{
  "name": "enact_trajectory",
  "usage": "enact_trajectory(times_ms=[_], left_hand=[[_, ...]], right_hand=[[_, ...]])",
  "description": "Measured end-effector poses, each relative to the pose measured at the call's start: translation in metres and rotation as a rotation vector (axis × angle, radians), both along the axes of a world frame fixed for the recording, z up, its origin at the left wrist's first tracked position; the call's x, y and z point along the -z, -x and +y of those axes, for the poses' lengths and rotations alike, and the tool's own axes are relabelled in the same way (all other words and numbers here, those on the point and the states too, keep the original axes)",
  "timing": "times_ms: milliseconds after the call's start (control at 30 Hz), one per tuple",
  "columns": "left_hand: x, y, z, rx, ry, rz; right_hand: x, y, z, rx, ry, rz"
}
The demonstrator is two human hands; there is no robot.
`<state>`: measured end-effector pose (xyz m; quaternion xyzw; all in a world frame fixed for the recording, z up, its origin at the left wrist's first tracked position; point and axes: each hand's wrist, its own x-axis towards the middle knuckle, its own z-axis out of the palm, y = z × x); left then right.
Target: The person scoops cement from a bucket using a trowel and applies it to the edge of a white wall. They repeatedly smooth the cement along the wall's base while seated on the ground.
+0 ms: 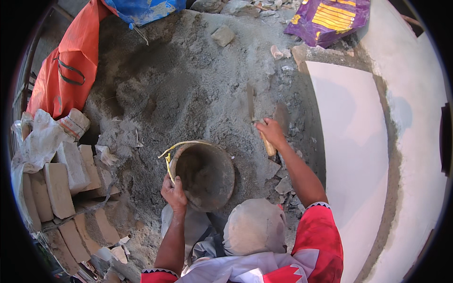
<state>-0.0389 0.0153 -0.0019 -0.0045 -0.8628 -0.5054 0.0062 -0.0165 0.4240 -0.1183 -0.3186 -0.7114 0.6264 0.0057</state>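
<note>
A round, mortar-stained bucket (226, 187) stands in front of my knees, its mouth facing up. My left hand (174, 193) is closed on the left side of its rim, thumb over the edge, beside a yellow strap (168, 162) tied there. The inside looks dark, with a grey coating on the walls; how much it holds I cannot tell. Off to the right, my right hand (272, 132) grips a trowel (269, 146) by its wooden handle. The trowel's narrow blade points away from me, just over the grey sandy heap (198, 94).
Stacked pale blocks (59, 188) and an orange-red sack (71, 66) line the left. A blue sack (146, 9) and a purple sack (328, 21) lie at the back. To the right, a white panel (351, 155) runs along a pale wall (415, 118). Broken chunks (284, 185) lie near my right forearm.
</note>
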Motion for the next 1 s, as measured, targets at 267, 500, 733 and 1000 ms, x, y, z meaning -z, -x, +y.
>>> enact_trajectory(times_ms=[267, 500, 733, 1000], left_hand=[[-0.005, -0.004, 0.010, 0.007, -0.052, 0.079], [0.005, -0.033, 0.026, 0.101, -0.076, 0.160], [0.011, -0.057, 0.021, 0.192, 0.059, 0.344], [0.014, -0.058, 0.005, 0.153, -0.057, 0.325]], right_hand=[[-0.056, -0.122, -0.136, -0.169, 0.105, -0.018], [-0.053, -0.118, -0.167, -0.679, -0.472, -0.079], [-0.042, -0.098, -0.211, -1.035, -0.363, -0.372], [-0.023, -0.117, -0.196, -0.750, -0.410, -0.401]])
